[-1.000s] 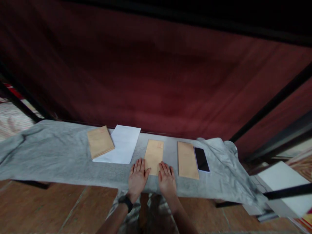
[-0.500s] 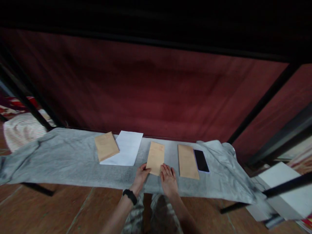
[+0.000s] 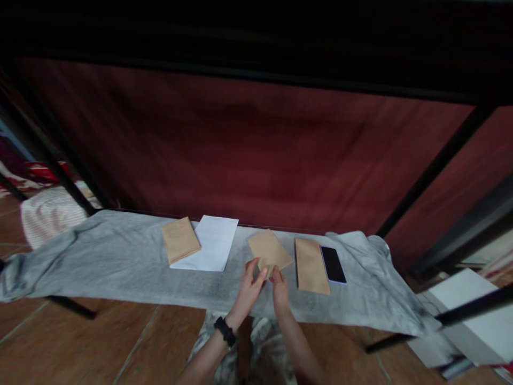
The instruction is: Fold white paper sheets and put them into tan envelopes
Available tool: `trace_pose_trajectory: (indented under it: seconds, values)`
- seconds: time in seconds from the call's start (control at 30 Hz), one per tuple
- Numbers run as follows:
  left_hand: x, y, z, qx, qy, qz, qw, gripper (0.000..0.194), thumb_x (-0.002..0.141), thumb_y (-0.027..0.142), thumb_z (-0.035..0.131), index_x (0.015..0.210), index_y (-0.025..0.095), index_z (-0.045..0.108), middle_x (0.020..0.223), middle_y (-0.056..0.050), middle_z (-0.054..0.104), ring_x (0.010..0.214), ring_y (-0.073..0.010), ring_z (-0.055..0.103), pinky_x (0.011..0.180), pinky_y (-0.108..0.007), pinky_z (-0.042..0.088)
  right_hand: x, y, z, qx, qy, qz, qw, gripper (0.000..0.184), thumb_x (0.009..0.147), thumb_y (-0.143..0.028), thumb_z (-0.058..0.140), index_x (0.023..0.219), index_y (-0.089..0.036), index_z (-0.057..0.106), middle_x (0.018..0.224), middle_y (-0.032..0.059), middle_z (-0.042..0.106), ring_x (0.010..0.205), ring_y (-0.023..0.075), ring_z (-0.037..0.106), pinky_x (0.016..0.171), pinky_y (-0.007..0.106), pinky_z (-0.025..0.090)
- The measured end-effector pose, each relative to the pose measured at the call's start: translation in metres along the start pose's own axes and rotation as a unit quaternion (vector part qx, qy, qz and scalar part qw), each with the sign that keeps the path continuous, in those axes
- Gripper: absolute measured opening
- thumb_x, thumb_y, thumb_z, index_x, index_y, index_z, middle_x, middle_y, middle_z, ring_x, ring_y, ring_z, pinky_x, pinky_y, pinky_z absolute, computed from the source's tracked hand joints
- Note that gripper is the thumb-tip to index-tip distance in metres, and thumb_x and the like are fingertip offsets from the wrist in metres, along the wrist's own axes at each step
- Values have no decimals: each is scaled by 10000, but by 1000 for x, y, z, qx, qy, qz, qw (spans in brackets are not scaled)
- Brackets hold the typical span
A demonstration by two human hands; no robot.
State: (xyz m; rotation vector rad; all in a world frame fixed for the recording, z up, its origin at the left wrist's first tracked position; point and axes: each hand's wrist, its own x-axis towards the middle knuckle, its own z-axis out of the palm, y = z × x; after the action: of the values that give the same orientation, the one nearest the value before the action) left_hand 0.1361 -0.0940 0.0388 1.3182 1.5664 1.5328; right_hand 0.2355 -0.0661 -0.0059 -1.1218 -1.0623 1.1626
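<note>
A brown paper envelope (image 3: pixel 270 247) lies turned at an angle in the middle of the cloth, its near flap raised and bent. My left hand (image 3: pixel 250 279) pinches that flap between thumb and fingers. On its other side my right hand (image 3: pixel 279 284) also grips the flap, with the fingertips partly hidden. Right of my hands rests a stack of brown envelopes (image 3: pixel 311 267), with a dark-screened phone (image 3: pixel 333 264) alongside. To the left, another brown envelope pile (image 3: pixel 179 240) overlaps a white sheet of paper (image 3: pixel 214 243).
A grey cloth (image 3: pixel 120 256) covers the long low bench. Behind it stands a dark red panel (image 3: pixel 256 155) within black metal bars. A white box (image 3: pixel 475 310) is at the right end, and a striped cloth bundle (image 3: pixel 54 211) at the left.
The middle envelope has turned from nearly straight to slanted, and its near end is now lifted and bent. My right hand has gone from lying flat to gripping it. My left hand moved right.
</note>
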Motion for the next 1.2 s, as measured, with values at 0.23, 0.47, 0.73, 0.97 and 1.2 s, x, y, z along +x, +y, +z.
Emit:
trace_pose_trajectory:
  seconds: [0.23,0.47,0.73,0.97,1.2]
  values:
    - [-4,-45,-8,-120,-38,-232,965,703,774,324,666,1414,158,429,779,-14,690,678,-195,678,633,-306,532,-22,17,6,-53,-67,83,993,738,924,-741,227,1008,-183,704,963,157,761,818,238,735,685,354,598]
    - [27,-56,-33,56,-67,-132,987,673,702,164,554,1375,148,534,600,64,572,533,-148,547,562,-269,461,-24,19,-15,-170,-139,64,974,668,956,-661,290,880,-172,739,821,118,766,641,228,705,565,338,572]
    - [24,-64,-45,243,-105,-62,962,515,767,106,484,1259,165,624,796,-14,673,740,-176,636,752,-289,513,-29,10,-52,-472,-154,-277,822,413,1013,-267,410,1390,-228,575,1394,63,622,1311,202,549,1154,412,368]
    - [16,-57,-26,445,-121,87,883,419,934,223,464,1335,177,577,1338,-152,587,1241,-279,545,1064,-437,410,-31,14,-54,-528,-167,-292,780,425,1024,-252,427,1440,-263,515,1452,27,567,1353,188,510,1203,428,293]
    - [57,-83,19,449,-239,181,842,535,1017,390,351,1507,180,395,1584,-121,387,1487,-269,295,1210,-500,220,-29,14,-52,-532,-166,-278,782,416,1019,-288,446,1424,-263,536,1436,33,582,1343,200,520,1205,438,290]
